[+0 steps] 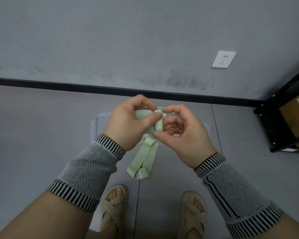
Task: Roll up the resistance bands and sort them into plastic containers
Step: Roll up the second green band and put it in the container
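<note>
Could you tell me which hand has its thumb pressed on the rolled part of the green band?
The left hand: its thumb presses the green band; the right hand pinches the roll's end.

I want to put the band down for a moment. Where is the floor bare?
Bare floor lies left of the container, up to the baseboard, and between the container and the shelf. It is crowded under both hands, where the band hangs over the container, and near the sandals.
</note>
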The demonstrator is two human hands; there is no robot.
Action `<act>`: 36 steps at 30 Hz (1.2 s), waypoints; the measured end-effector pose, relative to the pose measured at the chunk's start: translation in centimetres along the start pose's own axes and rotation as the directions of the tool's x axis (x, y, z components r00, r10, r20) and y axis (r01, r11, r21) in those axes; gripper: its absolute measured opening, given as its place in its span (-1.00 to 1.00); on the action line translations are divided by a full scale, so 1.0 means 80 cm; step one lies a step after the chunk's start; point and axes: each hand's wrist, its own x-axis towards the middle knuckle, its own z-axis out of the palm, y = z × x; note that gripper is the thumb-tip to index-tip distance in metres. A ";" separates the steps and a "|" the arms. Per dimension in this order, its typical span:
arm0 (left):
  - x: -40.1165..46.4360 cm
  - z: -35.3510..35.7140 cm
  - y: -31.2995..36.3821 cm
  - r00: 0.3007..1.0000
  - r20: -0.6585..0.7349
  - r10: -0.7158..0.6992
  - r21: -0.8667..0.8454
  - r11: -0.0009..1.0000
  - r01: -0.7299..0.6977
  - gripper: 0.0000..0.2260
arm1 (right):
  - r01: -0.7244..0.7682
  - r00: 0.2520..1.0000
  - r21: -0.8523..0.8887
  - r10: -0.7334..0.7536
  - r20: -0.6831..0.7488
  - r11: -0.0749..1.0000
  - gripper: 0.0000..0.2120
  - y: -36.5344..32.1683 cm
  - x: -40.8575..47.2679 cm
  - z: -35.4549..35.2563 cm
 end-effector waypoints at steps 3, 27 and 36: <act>0.002 -0.007 0.000 1.000 -0.003 -0.015 -0.055 0.998 0.014 -0.84 | 0.049 0.996 -0.058 -0.044 0.080 0.997 -0.42 0.001 -0.004 -0.004; -0.004 0.004 -0.001 0.999 -0.037 -0.037 0.360 0.932 0.048 -0.81 | 0.224 0.972 -0.463 -0.232 0.040 0.857 -0.43 0.009 0.002 0.004; 0.000 -0.011 0.002 0.977 0.098 -0.190 -0.155 0.967 0.204 -0.88 | 0.038 0.995 0.074 -0.044 0.087 0.997 -0.38 0.002 0.000 -0.002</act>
